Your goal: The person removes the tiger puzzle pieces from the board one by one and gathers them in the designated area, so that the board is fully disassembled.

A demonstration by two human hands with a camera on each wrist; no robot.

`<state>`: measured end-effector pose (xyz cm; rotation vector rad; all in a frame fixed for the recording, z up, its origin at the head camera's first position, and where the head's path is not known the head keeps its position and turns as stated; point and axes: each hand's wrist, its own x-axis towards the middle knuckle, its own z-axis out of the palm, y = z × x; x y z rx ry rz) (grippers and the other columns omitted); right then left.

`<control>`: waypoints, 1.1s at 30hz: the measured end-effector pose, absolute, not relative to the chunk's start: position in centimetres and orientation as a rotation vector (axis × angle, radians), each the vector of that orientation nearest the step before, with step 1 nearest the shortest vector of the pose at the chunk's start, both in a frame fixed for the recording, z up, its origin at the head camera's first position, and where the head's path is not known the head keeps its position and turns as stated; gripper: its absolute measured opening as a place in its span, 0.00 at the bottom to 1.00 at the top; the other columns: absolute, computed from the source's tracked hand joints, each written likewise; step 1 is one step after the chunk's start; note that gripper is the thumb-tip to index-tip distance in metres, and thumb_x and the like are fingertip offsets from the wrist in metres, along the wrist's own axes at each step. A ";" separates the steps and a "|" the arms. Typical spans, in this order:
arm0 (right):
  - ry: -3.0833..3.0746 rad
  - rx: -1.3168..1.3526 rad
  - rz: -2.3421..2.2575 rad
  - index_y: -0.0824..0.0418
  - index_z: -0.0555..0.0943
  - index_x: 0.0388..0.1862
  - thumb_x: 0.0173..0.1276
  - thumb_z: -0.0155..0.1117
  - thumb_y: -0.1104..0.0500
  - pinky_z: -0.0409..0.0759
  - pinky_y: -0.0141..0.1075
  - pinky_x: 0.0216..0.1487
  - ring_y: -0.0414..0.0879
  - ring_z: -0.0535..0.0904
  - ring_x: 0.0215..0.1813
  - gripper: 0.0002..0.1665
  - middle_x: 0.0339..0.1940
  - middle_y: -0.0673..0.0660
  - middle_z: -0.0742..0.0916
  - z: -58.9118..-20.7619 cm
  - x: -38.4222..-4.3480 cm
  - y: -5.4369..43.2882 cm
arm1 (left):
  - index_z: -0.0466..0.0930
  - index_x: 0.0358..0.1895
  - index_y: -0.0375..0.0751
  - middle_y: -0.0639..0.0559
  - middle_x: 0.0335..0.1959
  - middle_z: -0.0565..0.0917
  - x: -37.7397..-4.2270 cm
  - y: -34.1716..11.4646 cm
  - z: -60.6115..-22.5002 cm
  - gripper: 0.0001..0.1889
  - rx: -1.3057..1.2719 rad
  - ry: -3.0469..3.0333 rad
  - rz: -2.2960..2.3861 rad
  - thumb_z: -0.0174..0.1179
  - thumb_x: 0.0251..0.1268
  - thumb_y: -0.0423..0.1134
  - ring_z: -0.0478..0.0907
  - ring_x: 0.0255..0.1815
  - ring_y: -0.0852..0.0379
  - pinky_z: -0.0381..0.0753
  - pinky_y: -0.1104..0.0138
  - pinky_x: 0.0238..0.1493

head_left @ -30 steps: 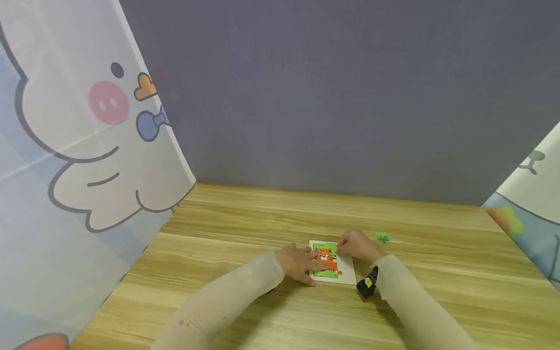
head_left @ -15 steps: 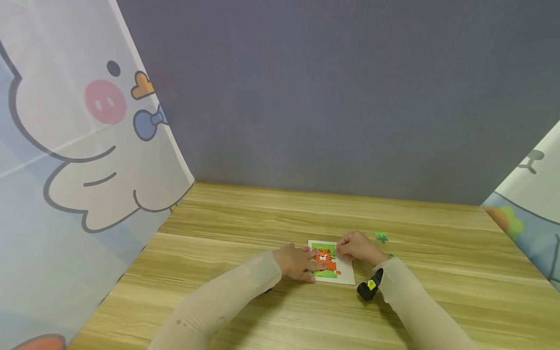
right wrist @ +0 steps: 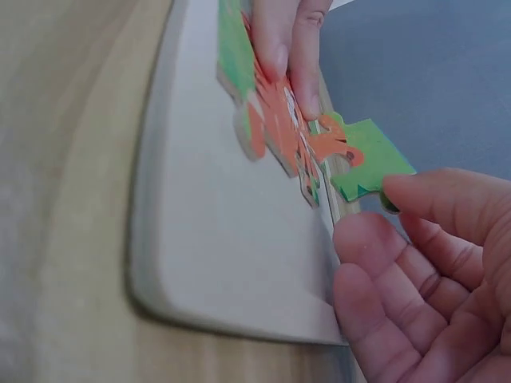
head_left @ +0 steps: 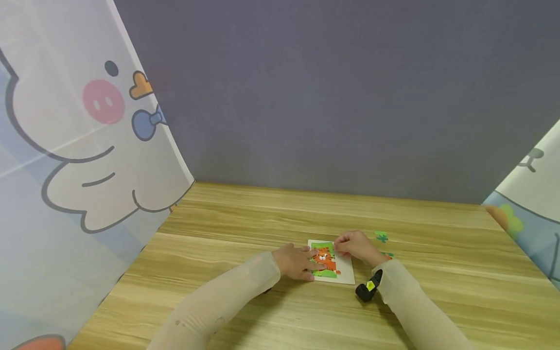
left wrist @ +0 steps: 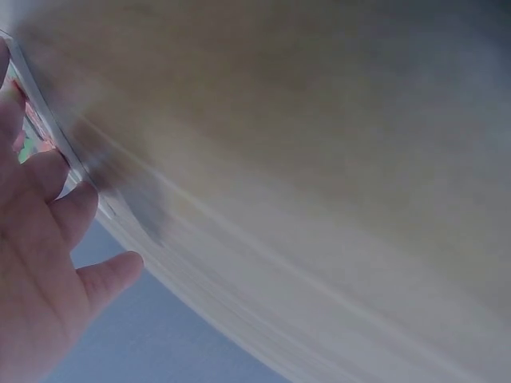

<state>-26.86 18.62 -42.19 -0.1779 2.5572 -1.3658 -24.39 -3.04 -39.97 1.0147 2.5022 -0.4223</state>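
Note:
A white puzzle board (head_left: 346, 273) with a partly assembled orange tiger picture (head_left: 323, 257) lies on the table. My left hand (head_left: 295, 263) rests on the picture's left side, its fingers spread and straight. In the right wrist view, a green and orange puzzle piece (right wrist: 369, 158) is pinched between the thumb and finger of my right hand (right wrist: 435, 263). That piece is tilted up at the picture's edge; whether it touches the neighbouring pieces I cannot tell. The bare right part of the board (right wrist: 231, 239) shows its white surface.
Beyond my right hand lies a loose green puzzle piece (head_left: 381, 236). Another loose piece (head_left: 388, 255) shows partly behind the right wrist. A grey wall (head_left: 332, 97) stands at the back of the wooden table (head_left: 245, 209), with printed curtains (head_left: 100, 146) at the sides.
The right hand has shifted very slightly left along the picture's edge, still pinching the puzzle piece. More of the loose piece by the right wrist shows. The left hand stays on the picture.

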 end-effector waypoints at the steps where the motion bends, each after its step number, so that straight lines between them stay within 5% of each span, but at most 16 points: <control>1: 2.547 -0.175 -1.381 0.72 0.85 0.39 0.66 0.68 0.64 0.81 0.33 0.31 0.38 0.82 0.30 0.10 0.28 0.51 0.89 -42.2 -26.8 18.6 | 0.52 0.78 0.82 0.66 0.84 0.51 -24.4 -3.0 -39.9 0.29 1.013 2.500 -0.426 0.44 0.77 0.65 0.52 0.84 0.64 0.62 0.52 0.80; 15: 2.495 -0.110 -1.490 0.74 0.82 0.41 0.69 0.62 0.65 0.85 0.32 0.37 0.39 0.82 0.31 0.10 0.32 0.54 0.89 -42.1 -27.0 19.6 | 0.50 0.79 0.83 0.67 0.84 0.48 -24.2 -2.8 -39.6 0.29 1.012 2.492 -0.504 0.41 0.78 0.66 0.50 0.84 0.64 0.61 0.53 0.80; 33: 2.424 -0.062 -1.599 0.80 0.79 0.50 0.73 0.60 0.66 0.85 0.29 0.36 0.34 0.84 0.30 0.15 0.29 0.45 0.87 -41.1 -26.5 23.6 | 0.50 0.79 0.82 0.67 0.85 0.46 -24.4 -3.1 -39.8 0.30 1.023 2.486 -0.454 0.42 0.77 0.65 0.48 0.84 0.65 0.60 0.52 0.81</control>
